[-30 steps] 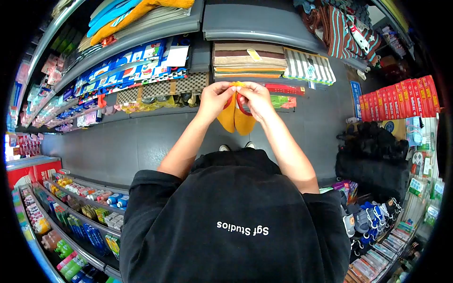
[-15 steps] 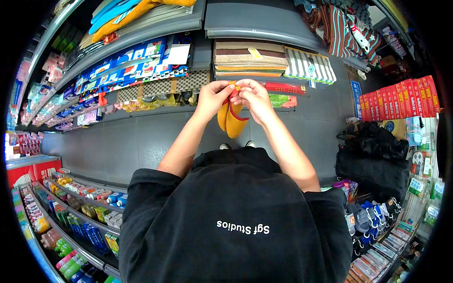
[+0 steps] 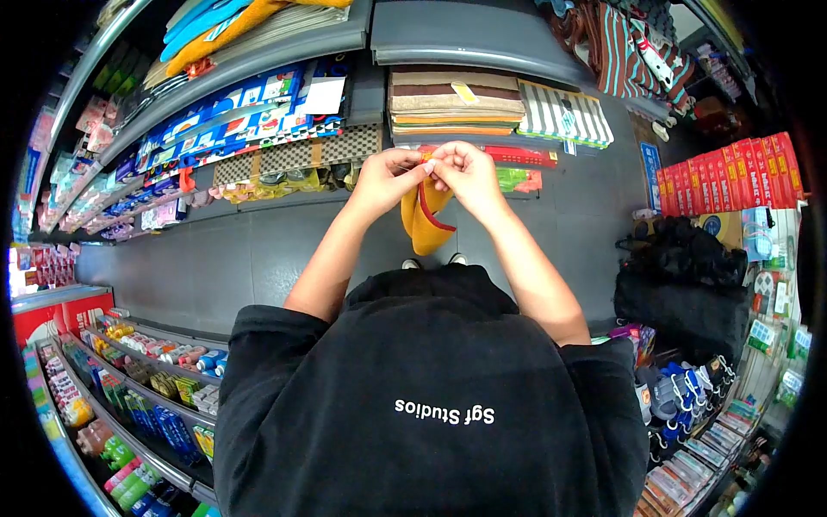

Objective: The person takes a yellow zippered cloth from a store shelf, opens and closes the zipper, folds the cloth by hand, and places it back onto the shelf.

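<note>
A shop, with tiered shelves [image 3: 465,50] and rows of packaged goods [image 3: 728,177]

The slippers [image 3: 420,228] hang over the floor [image 3: 297,250]. Ahead, mats [image 3: 457,103] lie stacked on a shelf [image 3: 409,140]; boxes [image 3: 728,177] stand to the right.

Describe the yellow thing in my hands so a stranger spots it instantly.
Start at the black shirt, then look beyond it to the left hand and right hand. From them hangs the yellow thing, its curved red edge setting it apart from the grey floor behind.
</note>
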`<action>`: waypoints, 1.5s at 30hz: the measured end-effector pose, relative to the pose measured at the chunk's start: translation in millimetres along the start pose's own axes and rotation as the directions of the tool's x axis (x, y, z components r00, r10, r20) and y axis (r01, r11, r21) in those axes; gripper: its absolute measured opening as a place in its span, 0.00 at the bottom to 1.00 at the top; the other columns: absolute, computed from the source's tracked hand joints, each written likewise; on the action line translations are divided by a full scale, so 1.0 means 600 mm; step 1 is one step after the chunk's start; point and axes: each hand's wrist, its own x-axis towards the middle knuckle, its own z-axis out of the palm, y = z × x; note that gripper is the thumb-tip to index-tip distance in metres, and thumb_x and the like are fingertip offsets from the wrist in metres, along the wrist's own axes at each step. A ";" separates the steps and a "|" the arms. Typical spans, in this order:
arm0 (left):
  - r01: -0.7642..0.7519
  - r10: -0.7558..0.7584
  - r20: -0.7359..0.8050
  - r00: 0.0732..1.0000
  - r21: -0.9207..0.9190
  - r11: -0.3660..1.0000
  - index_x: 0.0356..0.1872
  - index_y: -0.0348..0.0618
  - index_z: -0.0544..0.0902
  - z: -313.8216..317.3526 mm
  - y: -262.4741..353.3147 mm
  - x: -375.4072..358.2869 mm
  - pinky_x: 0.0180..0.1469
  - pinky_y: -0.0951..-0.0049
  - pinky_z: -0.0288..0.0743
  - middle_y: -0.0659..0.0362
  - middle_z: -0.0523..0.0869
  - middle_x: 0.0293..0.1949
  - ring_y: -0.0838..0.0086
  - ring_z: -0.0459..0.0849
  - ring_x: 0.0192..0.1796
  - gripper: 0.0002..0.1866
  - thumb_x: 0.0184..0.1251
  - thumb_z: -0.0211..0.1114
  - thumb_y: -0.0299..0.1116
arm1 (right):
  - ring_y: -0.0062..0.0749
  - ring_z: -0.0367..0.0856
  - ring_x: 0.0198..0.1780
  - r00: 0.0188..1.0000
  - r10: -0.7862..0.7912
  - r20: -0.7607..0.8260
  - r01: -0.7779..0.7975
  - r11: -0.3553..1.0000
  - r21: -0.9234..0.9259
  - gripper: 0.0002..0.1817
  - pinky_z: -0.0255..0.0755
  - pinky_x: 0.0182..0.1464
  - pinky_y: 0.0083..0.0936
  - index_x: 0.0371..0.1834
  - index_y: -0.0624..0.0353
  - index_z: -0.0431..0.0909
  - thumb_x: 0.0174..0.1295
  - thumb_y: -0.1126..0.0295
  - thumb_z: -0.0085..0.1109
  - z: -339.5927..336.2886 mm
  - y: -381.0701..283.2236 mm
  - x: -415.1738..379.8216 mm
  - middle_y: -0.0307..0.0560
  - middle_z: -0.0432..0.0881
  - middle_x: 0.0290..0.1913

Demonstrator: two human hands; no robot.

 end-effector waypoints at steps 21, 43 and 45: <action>-0.279 0.342 0.172 0.924 -0.309 0.909 0.34 0.39 0.75 -0.061 0.121 -0.043 0.47 0.77 0.67 0.59 0.77 0.37 0.77 0.74 0.42 0.08 0.59 0.62 0.31 | 0.36 0.72 0.42 0.929 -0.062 0.365 0.232 0.866 -0.443 0.14 0.67 0.47 0.28 0.40 0.61 0.79 0.47 0.75 0.59 -0.074 0.085 -0.026 0.46 0.72 0.34; -0.346 0.260 -0.311 0.914 -0.264 0.900 0.36 0.42 0.73 -0.202 0.073 -0.099 0.48 0.75 0.65 0.60 0.75 0.39 0.76 0.73 0.43 0.06 0.62 0.58 0.31 | 0.18 0.74 0.31 0.980 -0.193 -0.058 0.127 0.817 -0.563 0.03 0.75 0.27 0.18 0.32 0.61 0.77 0.55 0.76 0.57 -0.207 -0.078 -0.049 0.38 0.77 0.32; -0.328 0.235 -0.288 0.929 -0.342 0.880 0.39 0.43 0.73 -0.204 0.063 -0.099 0.52 0.74 0.65 0.61 0.76 0.42 0.75 0.75 0.47 0.06 0.64 0.57 0.30 | 0.16 0.73 0.28 0.974 -0.191 -0.118 0.091 0.815 -0.573 0.03 0.77 0.23 0.17 0.33 0.62 0.77 0.56 0.76 0.57 -0.196 -0.115 -0.054 0.36 0.76 0.30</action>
